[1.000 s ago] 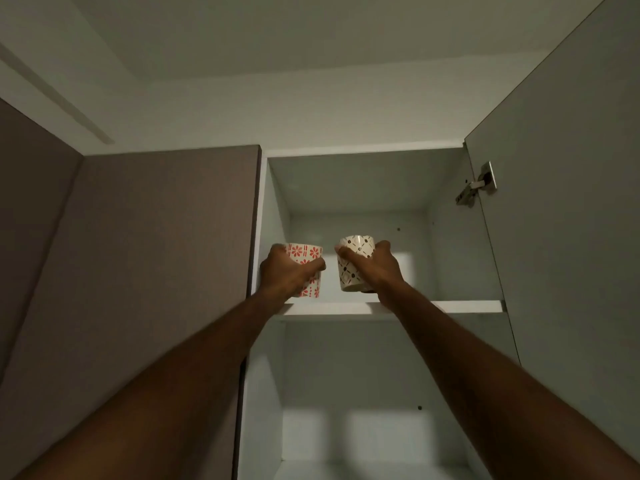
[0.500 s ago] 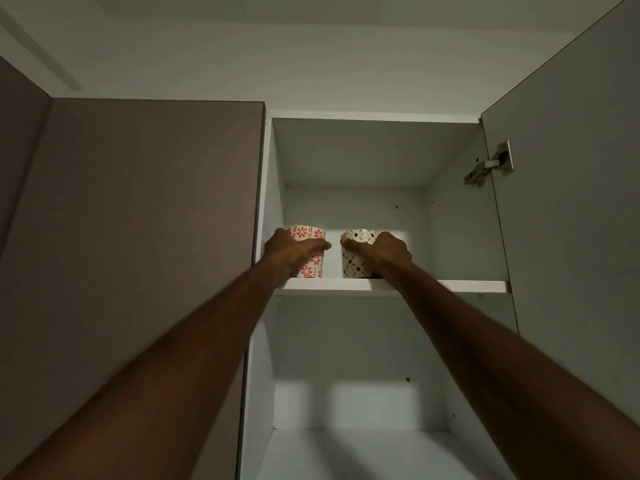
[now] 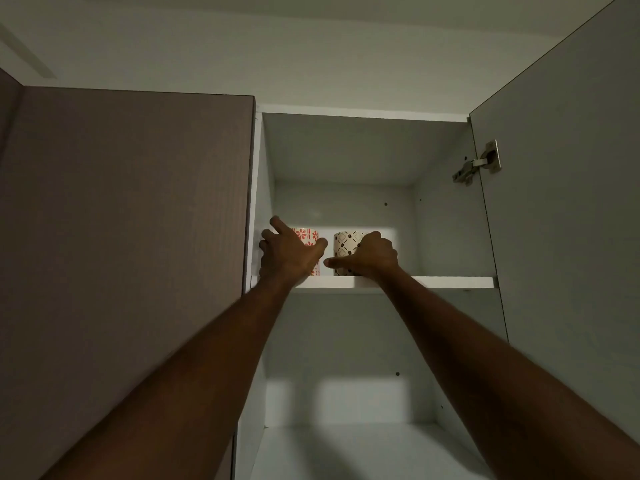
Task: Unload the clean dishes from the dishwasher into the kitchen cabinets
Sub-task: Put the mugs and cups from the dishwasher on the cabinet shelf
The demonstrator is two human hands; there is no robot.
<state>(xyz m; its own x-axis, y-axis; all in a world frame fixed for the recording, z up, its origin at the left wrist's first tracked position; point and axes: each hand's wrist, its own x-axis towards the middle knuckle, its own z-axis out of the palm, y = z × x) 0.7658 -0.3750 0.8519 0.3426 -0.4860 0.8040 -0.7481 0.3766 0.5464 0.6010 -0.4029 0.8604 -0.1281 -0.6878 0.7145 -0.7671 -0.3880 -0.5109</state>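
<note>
Two cups stand on the upper shelf (image 3: 450, 282) of the open wall cabinet. A white cup with red flowers (image 3: 309, 237) stands at the left, and a cream cup with a brown pattern (image 3: 346, 245) stands just right of it. My left hand (image 3: 289, 252) is in front of the red-flower cup with its fingers spread, no longer gripping it. My right hand (image 3: 372, 256) is at the brown-patterned cup's right side. Its thumb stretches out to the left along the cup's base, and its fingers lie against the cup's far right side.
The cabinet door (image 3: 571, 202) stands open at the right on a metal hinge (image 3: 479, 164). A closed brown door (image 3: 128, 220) lies to the left. Below is a lower white shelf (image 3: 346, 452). The upper shelf is bare to the right of the cups.
Both cups now rest on the shelf. My left hand has spread its fingers off the red-flower cup. My right thumb has come off the brown-patterned cup and stretched out.
</note>
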